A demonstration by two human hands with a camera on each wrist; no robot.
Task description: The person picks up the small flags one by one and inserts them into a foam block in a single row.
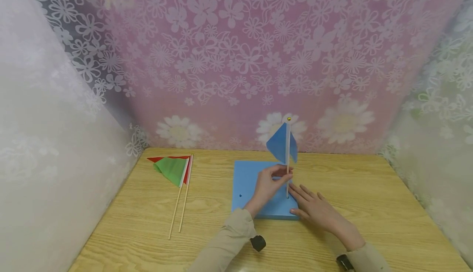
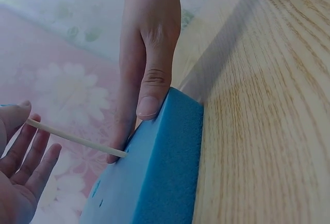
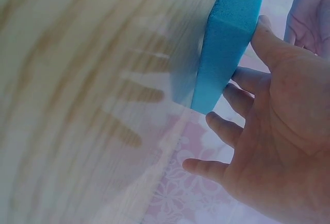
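Observation:
A small blue flag [image 1: 278,143] stands upright on a thin wooden stick [image 2: 77,139] with a gold tip. My left hand [image 1: 267,185] pinches that stick below the cloth, between thumb and fingers. The stick's lower end meets the top of a blue foam block [image 1: 251,173] near its right edge. My right hand [image 1: 320,211] rests with straight, spread fingers along the block's right edge, thumb near the front corner. In the right wrist view, its fingertips [image 3: 216,118] lie at the side of the foam.
A green flag [image 1: 173,170] and a red flag [image 1: 186,173] on sticks lie side by side on the wooden table [image 1: 129,222], left of the block. A small dark hole [image 1: 240,195] shows in the block's left part. Flowered curtains [image 1: 236,58] surround the table.

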